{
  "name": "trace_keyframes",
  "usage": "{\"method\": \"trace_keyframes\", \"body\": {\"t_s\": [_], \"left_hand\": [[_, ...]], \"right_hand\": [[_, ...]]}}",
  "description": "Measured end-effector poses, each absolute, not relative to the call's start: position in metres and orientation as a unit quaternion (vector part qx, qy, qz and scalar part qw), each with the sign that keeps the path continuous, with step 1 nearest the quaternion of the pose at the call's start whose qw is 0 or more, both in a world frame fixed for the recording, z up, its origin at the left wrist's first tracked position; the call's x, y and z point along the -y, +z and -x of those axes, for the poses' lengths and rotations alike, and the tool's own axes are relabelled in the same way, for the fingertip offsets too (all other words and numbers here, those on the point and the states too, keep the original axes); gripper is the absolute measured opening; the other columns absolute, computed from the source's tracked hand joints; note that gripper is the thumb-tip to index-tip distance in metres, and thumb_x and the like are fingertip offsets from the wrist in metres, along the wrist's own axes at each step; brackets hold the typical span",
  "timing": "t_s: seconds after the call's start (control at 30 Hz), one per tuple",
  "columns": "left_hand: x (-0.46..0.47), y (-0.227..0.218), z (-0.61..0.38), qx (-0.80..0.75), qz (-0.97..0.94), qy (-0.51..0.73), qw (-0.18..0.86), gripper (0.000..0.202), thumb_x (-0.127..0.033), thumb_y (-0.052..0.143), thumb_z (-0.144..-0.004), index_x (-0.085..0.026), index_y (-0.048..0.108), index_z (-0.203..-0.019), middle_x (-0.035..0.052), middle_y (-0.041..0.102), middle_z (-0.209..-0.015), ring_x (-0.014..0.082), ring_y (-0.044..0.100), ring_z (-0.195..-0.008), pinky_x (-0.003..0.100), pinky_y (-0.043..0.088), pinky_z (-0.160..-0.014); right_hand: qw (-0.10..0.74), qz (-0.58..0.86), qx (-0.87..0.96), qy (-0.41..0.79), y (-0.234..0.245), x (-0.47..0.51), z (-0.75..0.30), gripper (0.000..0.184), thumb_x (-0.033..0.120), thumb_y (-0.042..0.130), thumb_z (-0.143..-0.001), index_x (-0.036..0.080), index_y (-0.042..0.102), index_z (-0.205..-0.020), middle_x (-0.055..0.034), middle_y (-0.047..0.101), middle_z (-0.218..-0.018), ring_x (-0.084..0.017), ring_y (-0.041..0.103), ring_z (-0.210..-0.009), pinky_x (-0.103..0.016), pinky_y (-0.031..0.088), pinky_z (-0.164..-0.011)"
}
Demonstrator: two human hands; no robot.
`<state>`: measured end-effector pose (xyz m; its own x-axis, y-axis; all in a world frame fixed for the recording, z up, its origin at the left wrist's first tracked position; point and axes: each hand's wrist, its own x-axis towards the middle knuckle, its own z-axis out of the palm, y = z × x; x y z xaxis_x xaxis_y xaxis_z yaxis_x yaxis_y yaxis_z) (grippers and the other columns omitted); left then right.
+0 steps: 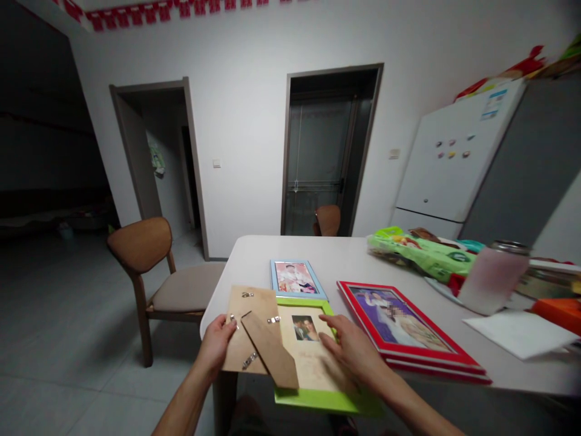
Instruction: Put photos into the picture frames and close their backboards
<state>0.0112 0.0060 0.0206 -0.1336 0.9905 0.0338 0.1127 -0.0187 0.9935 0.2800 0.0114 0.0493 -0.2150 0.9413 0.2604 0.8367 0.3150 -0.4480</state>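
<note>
My left hand [215,340] grips the left edge of a brown picture frame backing board [242,306], thumb on top. Metal clips and a fold-out stand leg [269,351] are on the board's face, and the leg slants to the lower right. Beside and partly under the board lies a lime-green picture frame [318,399], with a cream sheet bearing a small photo [305,327] inside it. Over the right part of this frame is my right hand [351,342], its fingers apart and stretched toward the photo. Whether its fingertips touch the sheet I cannot tell.
Behind the green frame lies a light-blue picture frame [297,280]. Stacked red picture frames [411,327] lie to the right. Farther right are a pink bottle [494,278], a white sheet [520,333] and a green package [422,251]. A wooden chair [157,284] stands left of the table [254,245].
</note>
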Motion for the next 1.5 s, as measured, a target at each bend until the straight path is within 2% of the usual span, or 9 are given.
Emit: {"method": "trace_keyframes", "body": {"t_s": [0.3, 0.5, 0.67, 0.77, 0.9, 1.07, 1.2, 1.37, 1.5], "left_hand": [[-0.017, 0.004, 0.020, -0.659, -0.527, 0.426, 0.328, 0.028, -0.025, 0.045, -0.071, -0.011, 0.048, -0.095, 0.0019, 0.062, -0.070, 0.0155, 0.059, -0.065, 0.022, 0.042, -0.055], [-0.016, 0.010, 0.026, -0.739, -0.550, 0.345, 0.178, 0.037, -0.024, 0.046, -0.072, -0.016, 0.045, -0.108, -0.0005, 0.058, -0.065, 0.0172, 0.057, -0.068, 0.023, 0.038, -0.061], [-0.010, 0.019, 0.023, -0.762, -0.565, 0.295, 0.117, 0.043, -0.027, 0.048, -0.071, -0.017, 0.043, -0.112, 0.0065, 0.061, -0.084, 0.0241, 0.055, -0.084, 0.032, 0.038, -0.071], [-0.005, 0.025, 0.010, -0.745, -0.589, 0.302, 0.086, 0.043, -0.022, 0.048, -0.070, -0.014, 0.042, -0.112, 0.0108, 0.053, -0.105, 0.0244, 0.047, -0.099, 0.035, 0.034, -0.083], [0.009, 0.032, -0.032, -0.685, -0.645, 0.327, 0.083, 0.040, -0.018, 0.046, -0.071, -0.016, 0.044, -0.111, 0.0059, 0.050, -0.112, 0.0167, 0.041, -0.107, 0.026, 0.028, -0.092], [0.036, 0.040, -0.104, -0.503, -0.756, 0.366, 0.201, 0.055, -0.028, 0.060, -0.063, -0.016, 0.043, -0.114, 0.0077, 0.044, -0.121, 0.0218, 0.037, -0.112, 0.032, 0.028, -0.097], [0.044, 0.052, -0.138, -0.447, -0.804, 0.346, 0.187, 0.057, -0.028, 0.059, -0.065, -0.015, 0.040, -0.117, 0.0098, 0.037, -0.127, 0.0259, 0.031, -0.115, 0.038, 0.024, -0.099], [0.044, 0.074, -0.141, -0.405, -0.834, 0.356, 0.122, 0.045, -0.008, 0.042, -0.065, -0.019, 0.046, -0.107, 0.0051, 0.053, -0.103, 0.0201, 0.045, -0.097, 0.032, 0.037, -0.088], [0.040, 0.081, -0.113, -0.479, -0.734, 0.472, 0.097, 0.046, -0.008, 0.039, -0.065, -0.018, 0.043, -0.109, 0.0051, 0.054, -0.095, 0.0175, 0.049, -0.088, 0.028, 0.041, -0.080]], "right_hand": [[0.141, 0.655, 0.741, 0.057, 0.019, -0.026, -0.302, 0.045, 0.025, 0.041, -0.072, 0.008, 0.045, -0.113, -0.0156, 0.058, -0.090, -0.023, 0.055, -0.084, -0.030, 0.037, -0.072], [0.152, 0.650, 0.743, 0.052, 0.013, -0.032, -0.305, 0.045, 0.018, 0.038, -0.069, 0.004, 0.043, -0.112, -0.0173, 0.059, -0.092, -0.023, 0.056, -0.084, -0.030, 0.038, -0.072], [0.199, 0.668, 0.713, 0.076, 0.022, -0.032, -0.304, 0.046, 0.018, 0.041, -0.065, 0.005, 0.046, -0.108, -0.0167, 0.060, -0.091, -0.023, 0.056, -0.084, -0.029, 0.038, -0.072], [0.277, 0.673, 0.655, 0.204, 0.030, -0.029, -0.301, 0.052, 0.021, 0.039, -0.065, 0.007, 0.038, -0.115, -0.0108, 0.061, -0.079, -0.019, 0.058, -0.069, -0.028, 0.041, -0.062], [0.366, 0.589, 0.544, 0.473, 0.037, -0.024, -0.295, 0.064, 0.021, 0.033, -0.068, 0.012, 0.013, -0.128, -0.0050, 0.062, -0.070, -0.016, 0.058, -0.053, -0.026, 0.043, -0.049], [0.419, 0.517, 0.488, 0.565, 0.047, -0.017, -0.289, 0.072, 0.021, 0.033, -0.069, 0.015, -0.001, -0.131, -0.0061, 0.064, -0.079, -0.016, 0.060, -0.055, -0.029, 0.046, -0.053], [0.443, 0.502, 0.500, 0.549, 0.061, -0.011, -0.283, 0.072, 0.026, 0.041, -0.070, 0.017, 0.004, -0.131, -0.0048, 0.064, -0.079, -0.014, 0.058, -0.052, -0.027, 0.046, -0.053], [0.429, 0.544, 0.544, 0.474, 0.062, -0.014, -0.284, 0.072, 0.029, 0.048, -0.068, 0.013, 0.014, -0.130, -0.0017, 0.063, -0.064, -0.013, 0.057, -0.049, -0.025, 0.044, -0.048], [0.357, 0.616, 0.603, 0.360, 0.051, -0.026, -0.295, 0.065, 0.023, 0.046, -0.067, 0.009, 0.025, -0.127, -0.0025, 0.062, -0.065, -0.014, 0.057, -0.053, -0.024, 0.043, -0.050]]}}
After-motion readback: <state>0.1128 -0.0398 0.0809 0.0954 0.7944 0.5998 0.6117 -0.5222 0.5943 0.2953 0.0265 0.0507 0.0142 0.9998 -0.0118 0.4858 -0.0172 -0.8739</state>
